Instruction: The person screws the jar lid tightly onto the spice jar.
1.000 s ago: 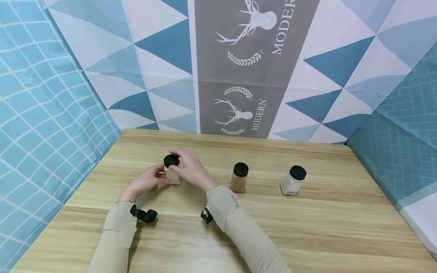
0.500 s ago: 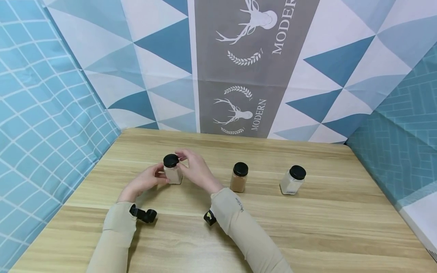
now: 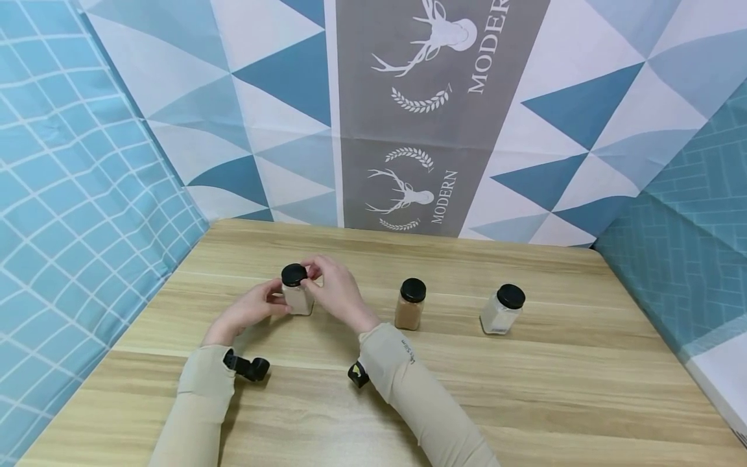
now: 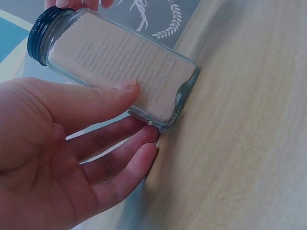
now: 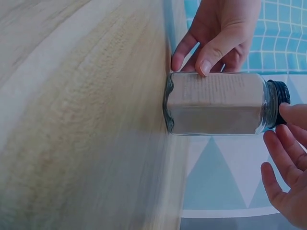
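A square glass jar (image 3: 297, 301) with a black screw lid (image 3: 294, 275) stands upright at the left of the table, filled with pale beige powder. My left hand (image 3: 251, 307) holds its body low down; in the left wrist view the thumb lies on the printed side of the jar (image 4: 120, 67) and the other fingers are behind it. From the right, my right hand (image 3: 338, 293) pinches the lid at its edge. In the right wrist view the thumb and fingers meet the lid (image 5: 280, 103), with the remaining fingers spread loosely apart.
On the wooden table (image 3: 554, 389), a jar of brown powder (image 3: 410, 310) stands right of the hands, and a jar of white powder (image 3: 498, 314) farther right. Both wear black lids. A patterned cloth (image 3: 280, 130) hangs behind the table's back edge.
My right hand has drawn back a little to the right, from over the lid to its right edge. The left hand and the jar have stayed put.
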### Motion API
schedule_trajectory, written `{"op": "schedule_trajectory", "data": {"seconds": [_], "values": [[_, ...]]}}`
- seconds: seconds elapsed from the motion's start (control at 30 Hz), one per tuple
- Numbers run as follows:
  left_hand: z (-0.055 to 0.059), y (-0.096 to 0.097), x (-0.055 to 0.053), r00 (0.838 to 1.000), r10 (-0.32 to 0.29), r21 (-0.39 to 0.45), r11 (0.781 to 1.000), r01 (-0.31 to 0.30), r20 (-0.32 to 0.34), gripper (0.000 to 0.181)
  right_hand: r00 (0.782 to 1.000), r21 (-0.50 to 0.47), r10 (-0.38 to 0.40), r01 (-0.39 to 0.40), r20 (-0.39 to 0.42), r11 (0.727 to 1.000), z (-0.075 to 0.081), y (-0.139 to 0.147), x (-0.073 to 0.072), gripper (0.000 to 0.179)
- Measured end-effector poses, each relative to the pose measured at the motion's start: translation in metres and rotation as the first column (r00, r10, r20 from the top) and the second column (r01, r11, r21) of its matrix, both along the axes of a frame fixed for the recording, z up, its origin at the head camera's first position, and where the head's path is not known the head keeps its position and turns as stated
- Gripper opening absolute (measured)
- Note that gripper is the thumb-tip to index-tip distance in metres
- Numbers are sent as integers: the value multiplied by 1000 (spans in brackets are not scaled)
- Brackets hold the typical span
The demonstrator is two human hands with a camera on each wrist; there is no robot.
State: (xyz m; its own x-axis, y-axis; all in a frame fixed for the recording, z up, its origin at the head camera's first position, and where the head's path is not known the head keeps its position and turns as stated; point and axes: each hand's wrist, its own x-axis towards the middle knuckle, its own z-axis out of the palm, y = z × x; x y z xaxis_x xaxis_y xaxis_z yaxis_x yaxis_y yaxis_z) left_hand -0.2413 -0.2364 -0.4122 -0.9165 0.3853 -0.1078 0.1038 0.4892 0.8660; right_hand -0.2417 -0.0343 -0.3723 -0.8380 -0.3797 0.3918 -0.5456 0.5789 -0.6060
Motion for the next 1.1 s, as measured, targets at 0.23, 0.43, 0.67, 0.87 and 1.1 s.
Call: {"op": "schedule_trajectory", "data": {"seconds": [0.23, 0.43, 0.67, 0.87, 1.1], "values": [[1, 0, 0, 1000, -5, 13, 1000, 5, -10, 57, 1000, 14, -4, 4, 16, 1000, 0, -3, -1, 38], [1, 0, 1, 1000, -1, 6, 1000, 1, -9, 59, 999, 22, 15, -16, 30, 1000, -2, -6, -4, 46], [1, 0, 2, 1000, -9, 23, 1000, 9, 0, 56, 998, 36, 61, -62, 34, 997, -4, -5, -7, 50], [0, 1, 3, 1000, -11, 18, 1000, 11, 1, 57, 984, 48, 170, -173, 46, 984, -4, -6, -8, 50], [-1, 0, 1, 1000, -11, 10, 1000, 11, 8, 63, 974, 35, 223, -225, 48, 974, -2, -7, -9, 47]]}}
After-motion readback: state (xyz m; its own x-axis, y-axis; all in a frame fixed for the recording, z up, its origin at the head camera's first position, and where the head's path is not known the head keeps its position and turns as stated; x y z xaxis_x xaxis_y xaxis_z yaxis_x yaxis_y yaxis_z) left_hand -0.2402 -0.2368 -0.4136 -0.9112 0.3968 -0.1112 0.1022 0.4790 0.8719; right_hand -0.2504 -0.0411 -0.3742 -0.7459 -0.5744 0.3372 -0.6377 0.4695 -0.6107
